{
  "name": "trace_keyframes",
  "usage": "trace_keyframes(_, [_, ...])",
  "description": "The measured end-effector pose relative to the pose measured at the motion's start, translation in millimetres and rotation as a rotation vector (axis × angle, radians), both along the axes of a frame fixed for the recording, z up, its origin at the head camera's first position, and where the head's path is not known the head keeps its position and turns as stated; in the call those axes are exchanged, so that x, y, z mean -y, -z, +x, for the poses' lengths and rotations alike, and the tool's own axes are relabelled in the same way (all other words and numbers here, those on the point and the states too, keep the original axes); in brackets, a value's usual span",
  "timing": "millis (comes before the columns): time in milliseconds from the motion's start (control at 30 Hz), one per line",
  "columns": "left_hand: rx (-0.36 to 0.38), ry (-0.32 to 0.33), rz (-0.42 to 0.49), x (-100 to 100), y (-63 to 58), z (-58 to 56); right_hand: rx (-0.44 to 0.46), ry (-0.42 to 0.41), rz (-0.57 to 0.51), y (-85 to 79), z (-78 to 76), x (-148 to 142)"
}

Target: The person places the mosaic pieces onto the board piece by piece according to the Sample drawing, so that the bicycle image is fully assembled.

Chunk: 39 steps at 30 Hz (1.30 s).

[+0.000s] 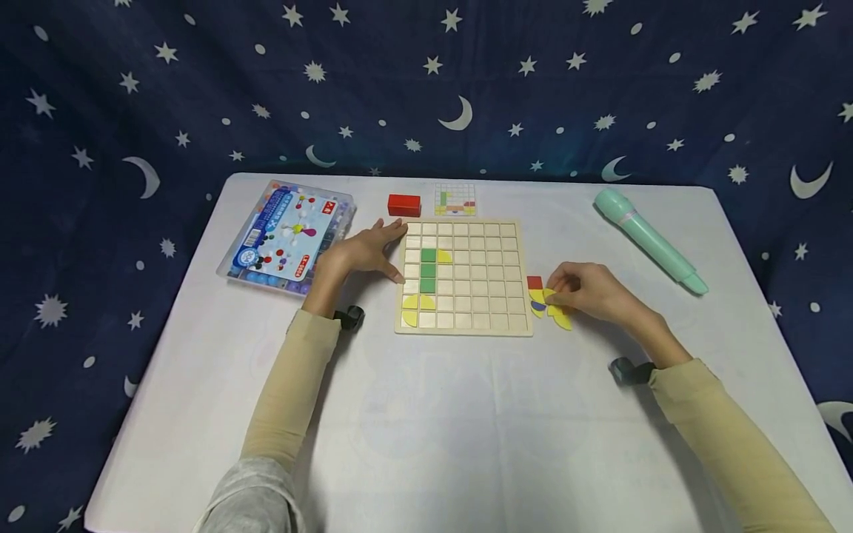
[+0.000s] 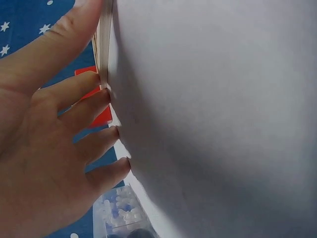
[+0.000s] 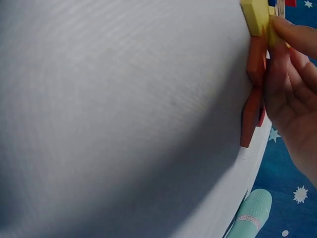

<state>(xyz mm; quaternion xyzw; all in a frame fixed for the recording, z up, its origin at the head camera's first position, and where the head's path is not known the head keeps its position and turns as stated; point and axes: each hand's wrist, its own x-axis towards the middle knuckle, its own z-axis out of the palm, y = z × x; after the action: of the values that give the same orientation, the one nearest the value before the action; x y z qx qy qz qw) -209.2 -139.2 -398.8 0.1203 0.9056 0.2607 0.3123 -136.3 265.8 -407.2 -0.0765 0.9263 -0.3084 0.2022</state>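
A square wooden grid board (image 1: 473, 286) lies mid-table, with green squares (image 1: 428, 270) and yellow curved pieces (image 1: 411, 318) set in its left part. My left hand (image 1: 360, 252) rests along the board's left edge, fingers spread and thumb at the rim. Over a small group of pieces just right of the board is my right hand (image 1: 589, 290), pinching a yellow piece (image 3: 272, 32) between thumb and finger. Beneath and beside it lie more yellow pieces (image 1: 562, 320), a red square (image 1: 534, 282) and a blue-and-yellow piece (image 1: 538, 305). Orange-red pieces (image 3: 256, 62) show in the right wrist view.
Behind the board are a red block (image 1: 403, 205) and a small pattern card (image 1: 455, 200) with a coloured grid. To the left lies a clear plastic box (image 1: 286, 237) with a printed label. A mint-green microphone-shaped object (image 1: 651, 240) lies at the back right.
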Motion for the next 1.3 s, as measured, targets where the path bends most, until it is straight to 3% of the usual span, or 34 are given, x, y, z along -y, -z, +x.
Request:
trace_keyframes(167, [0.006, -0.010, 0.000, 0, -1.8, -1.3, -0.008, -0.006, -0.040, 0.8, 0.4, -1])
trace_keyframes(367, [0.012, -0.008, -0.004, -1, -0.8, 0.1, 0.023, -0.034, -0.162, -3.9, 3.7, 1])
trace_keyframes(633, [0.002, -0.010, -0.010, 0, -0.9, 0.7, 0.049, -0.053, -0.257, -4.5, 1.2, 21])
trace_keyframes(967, [0.012, 0.003, -0.023, -1, -3.2, 0.1, 0.130, -0.071, -0.318, -2.4, -5.1, 54])
trace_keyframes(1300, [0.011, 0.003, -0.053, -1, -4.6, -0.5, 0.134, -0.110, -0.346, 2.0, -8.2, 82])
